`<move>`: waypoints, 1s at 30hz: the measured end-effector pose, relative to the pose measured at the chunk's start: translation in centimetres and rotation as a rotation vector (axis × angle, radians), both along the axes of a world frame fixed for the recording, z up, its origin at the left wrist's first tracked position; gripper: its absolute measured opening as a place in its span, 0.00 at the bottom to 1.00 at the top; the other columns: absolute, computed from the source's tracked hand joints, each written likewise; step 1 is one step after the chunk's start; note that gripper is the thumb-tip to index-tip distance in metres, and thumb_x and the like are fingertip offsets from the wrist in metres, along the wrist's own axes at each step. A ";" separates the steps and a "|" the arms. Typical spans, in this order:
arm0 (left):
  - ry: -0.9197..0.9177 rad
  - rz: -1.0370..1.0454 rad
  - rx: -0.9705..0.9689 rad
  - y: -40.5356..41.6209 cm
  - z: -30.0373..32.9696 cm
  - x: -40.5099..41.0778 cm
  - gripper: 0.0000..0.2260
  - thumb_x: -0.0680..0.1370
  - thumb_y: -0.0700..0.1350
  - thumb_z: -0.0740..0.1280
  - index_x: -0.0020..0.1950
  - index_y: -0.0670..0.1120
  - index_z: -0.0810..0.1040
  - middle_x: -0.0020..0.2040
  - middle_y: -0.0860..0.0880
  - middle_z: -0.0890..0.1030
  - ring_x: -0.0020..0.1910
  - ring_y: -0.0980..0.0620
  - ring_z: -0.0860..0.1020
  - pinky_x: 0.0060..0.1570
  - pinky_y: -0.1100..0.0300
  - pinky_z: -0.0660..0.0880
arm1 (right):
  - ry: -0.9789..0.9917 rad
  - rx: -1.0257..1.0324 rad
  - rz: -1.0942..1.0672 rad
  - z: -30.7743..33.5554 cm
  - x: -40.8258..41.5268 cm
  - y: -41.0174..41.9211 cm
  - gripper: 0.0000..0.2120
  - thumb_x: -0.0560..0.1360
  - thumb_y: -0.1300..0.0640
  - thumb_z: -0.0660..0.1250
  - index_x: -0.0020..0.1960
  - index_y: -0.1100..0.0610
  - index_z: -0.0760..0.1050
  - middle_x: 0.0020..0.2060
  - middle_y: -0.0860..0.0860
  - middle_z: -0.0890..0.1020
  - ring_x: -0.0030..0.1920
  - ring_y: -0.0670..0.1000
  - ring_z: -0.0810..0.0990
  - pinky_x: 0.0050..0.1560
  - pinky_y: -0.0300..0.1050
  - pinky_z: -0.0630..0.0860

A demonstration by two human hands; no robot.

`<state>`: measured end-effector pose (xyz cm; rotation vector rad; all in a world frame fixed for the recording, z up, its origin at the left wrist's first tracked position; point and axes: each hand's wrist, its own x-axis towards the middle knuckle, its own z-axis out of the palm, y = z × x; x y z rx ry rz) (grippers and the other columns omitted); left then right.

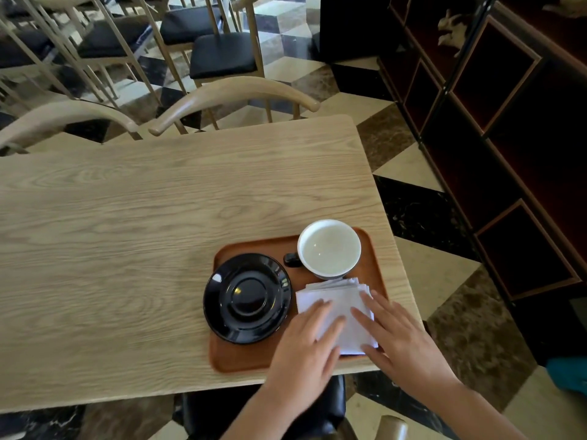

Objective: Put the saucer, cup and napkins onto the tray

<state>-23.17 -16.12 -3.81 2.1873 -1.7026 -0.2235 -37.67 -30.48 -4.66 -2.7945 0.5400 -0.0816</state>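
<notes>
Both hands lie flat with fingers spread on the stack of white napkins (340, 309), the left hand (305, 350) on its near-left part and the right hand (397, 338) along its right edge, gripping nothing. The napkins sit in the near-right corner of the brown tray (254, 358), their far edge apparently just touching the base of the white-lined cup (329, 248), though blur makes that hard to judge. The black saucer (247, 298) rests on the tray's left side, overhanging its rim, and the tray stands at the near-right corner of the wooden bench (127, 249).
</notes>
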 end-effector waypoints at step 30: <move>0.005 -0.072 0.432 -0.9 4.7 1.2 0.23 0.81 0.48 0.52 0.76 0.47 0.52 0.77 0.43 0.53 0.75 0.45 0.51 0.71 0.50 0.54 | 0.211 0.042 -0.062 6.5 4.1 1.3 0.24 0.68 0.46 0.72 0.62 0.50 0.75 0.63 0.52 0.77 0.61 0.51 0.77 0.61 0.47 0.72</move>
